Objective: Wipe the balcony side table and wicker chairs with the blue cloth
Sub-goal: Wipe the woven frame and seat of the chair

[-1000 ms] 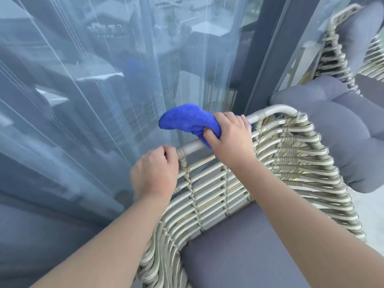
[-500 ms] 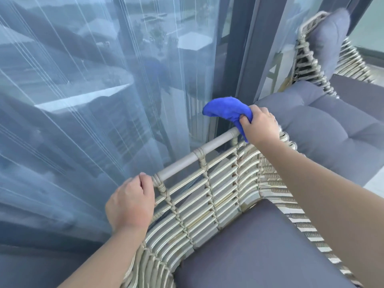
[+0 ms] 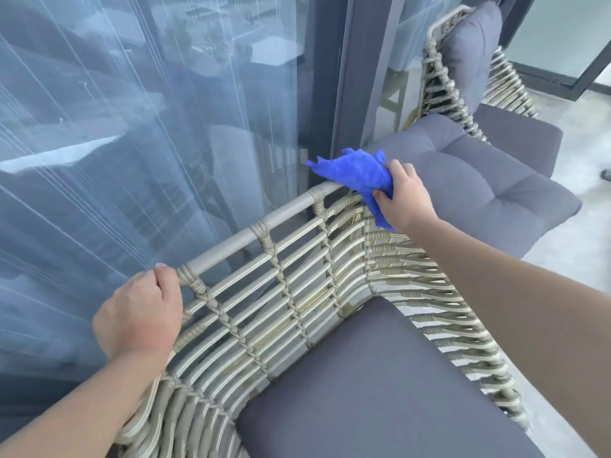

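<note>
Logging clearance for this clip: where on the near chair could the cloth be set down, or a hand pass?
The grey seat cushion lies bare between both forearms. The top rail is bare between the left hand and the right hand, which holds the blue cloth. The far corner is crowded: a loose back cushion lies against it.

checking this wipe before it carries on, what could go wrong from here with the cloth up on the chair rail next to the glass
1. The blue cloth is bunched in the right hand, so it may skim only the top rail and miss the woven strands below.
2. Its loose corner sticks out toward the glass panel and could smear it.
3. The left hand grips the wicker chair at the rail's end; a hard push might nudge the frame into the glass.
</note>
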A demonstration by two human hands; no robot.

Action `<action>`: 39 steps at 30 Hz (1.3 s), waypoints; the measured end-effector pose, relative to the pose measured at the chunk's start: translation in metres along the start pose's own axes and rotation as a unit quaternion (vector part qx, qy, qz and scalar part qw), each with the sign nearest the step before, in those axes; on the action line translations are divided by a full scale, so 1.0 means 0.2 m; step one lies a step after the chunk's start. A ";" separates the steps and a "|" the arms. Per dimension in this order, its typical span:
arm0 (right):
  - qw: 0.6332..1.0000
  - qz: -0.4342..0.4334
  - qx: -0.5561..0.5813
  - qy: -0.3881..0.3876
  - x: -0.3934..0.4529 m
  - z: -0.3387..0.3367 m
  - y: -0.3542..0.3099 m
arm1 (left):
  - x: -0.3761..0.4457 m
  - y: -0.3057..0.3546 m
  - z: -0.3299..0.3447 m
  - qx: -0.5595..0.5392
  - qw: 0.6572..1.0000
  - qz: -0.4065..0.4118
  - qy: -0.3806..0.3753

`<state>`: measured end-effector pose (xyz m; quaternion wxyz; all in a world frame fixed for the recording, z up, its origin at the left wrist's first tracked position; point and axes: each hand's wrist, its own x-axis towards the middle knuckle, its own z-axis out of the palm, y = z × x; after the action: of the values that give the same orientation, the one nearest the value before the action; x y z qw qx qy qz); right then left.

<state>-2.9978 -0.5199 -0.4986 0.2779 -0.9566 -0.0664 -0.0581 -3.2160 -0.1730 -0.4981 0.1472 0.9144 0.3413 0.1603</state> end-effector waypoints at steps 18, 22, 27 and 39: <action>0.935 0.119 0.323 0.087 -0.95 -0.26 -0.64 | 0.04 0.06 -0.18 -0.009 0.975 0.042 -0.218; 0.905 0.191 0.372 0.083 -1.28 -0.46 -0.83 | -0.01 0.09 -0.33 -0.045 0.960 0.016 -0.277; 0.878 0.247 0.400 0.088 -1.61 -0.77 -0.96 | -0.40 0.29 -0.75 -0.238 0.909 0.072 -0.335; 0.866 0.258 0.426 0.044 -2.26 -1.28 -0.97 | -1.17 0.44 -1.49 -0.416 0.801 0.151 -0.404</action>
<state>-3.4920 -0.5392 -0.2487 0.6663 -0.7245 0.1764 0.0075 -3.4495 -0.3464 -0.2400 0.6117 0.7873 0.0088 -0.0768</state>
